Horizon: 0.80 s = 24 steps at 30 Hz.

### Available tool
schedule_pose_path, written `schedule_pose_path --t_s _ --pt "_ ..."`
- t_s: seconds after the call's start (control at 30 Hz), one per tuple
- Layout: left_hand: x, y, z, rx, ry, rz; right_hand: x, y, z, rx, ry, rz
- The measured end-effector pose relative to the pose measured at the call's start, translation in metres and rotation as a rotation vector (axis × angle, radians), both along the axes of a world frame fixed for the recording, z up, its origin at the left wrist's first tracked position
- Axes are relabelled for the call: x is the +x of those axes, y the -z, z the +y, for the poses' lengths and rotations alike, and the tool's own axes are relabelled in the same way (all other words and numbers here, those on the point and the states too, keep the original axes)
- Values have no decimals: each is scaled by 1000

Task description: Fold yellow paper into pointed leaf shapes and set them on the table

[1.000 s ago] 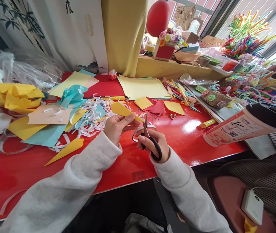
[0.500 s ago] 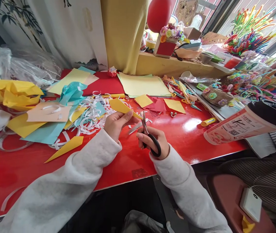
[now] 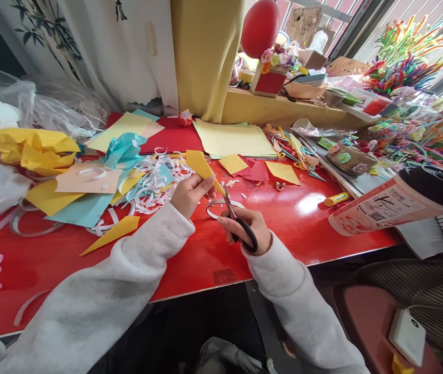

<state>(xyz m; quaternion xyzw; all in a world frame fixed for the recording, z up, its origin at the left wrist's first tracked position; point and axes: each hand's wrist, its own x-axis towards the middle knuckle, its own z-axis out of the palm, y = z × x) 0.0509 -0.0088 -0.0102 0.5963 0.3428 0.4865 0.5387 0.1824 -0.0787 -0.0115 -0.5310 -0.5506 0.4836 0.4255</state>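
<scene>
My left hand (image 3: 193, 194) pinches a folded yellow paper (image 3: 201, 165) above the red table (image 3: 193, 259). My right hand (image 3: 249, 228) is closed round the black handles of a pair of scissors (image 3: 228, 203), whose blades meet the paper's lower right end. Behind the scissors a thin white paper strip (image 3: 214, 210) curls in a loop. To the left of my hands lies a heap of white paper shreds (image 3: 151, 195). Another folded yellow piece (image 3: 114, 235) rests on the table beside my left sleeve.
A large cup with a black lid (image 3: 385, 202) leans at the right, near a yellow tube (image 3: 336, 199). Yellow sheets (image 3: 232, 139) lie at the back, with crumpled yellow paper (image 3: 36, 150) and plastic bags at the left. A white phone (image 3: 407, 335) sits on a stool.
The yellow paper in my left hand has tilted more steeply. The scissor blades have come closer together, and the white strip now forms a loop. The view has shifted slightly.
</scene>
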Motion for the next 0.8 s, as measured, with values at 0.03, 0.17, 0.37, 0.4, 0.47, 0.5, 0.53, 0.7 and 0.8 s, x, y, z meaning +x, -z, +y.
schedule_pose_path --t_s 0.03,0.17,0.37,0.4,0.47,0.5,0.53,0.7,0.8 --pt "0 0 0 1 -2 -4 0 0 0 -7 11 4" --pt "1 2 -1 14 1 -60 -1 2 0 -20 22 34" --pt "-1 3 3 -1 29 -77 -1 1 -1 -38 7 33" --pt "-1 3 3 -9 25 -71 -1 1 -1 -42 4 32" --pt "-2 2 4 -19 19 -56 0 0 -1 -51 -7 27" --pt "-2 2 4 -20 13 -50 0 0 -1 -54 -12 25" --pt "-2 2 4 -19 12 -45 0 -1 -2 -54 -14 22" --pt "-4 -1 4 -34 51 -44 0 -2 -2 -75 -23 -9" --pt "-5 -2 5 -47 65 -49 0 0 -2 -81 -25 -19"
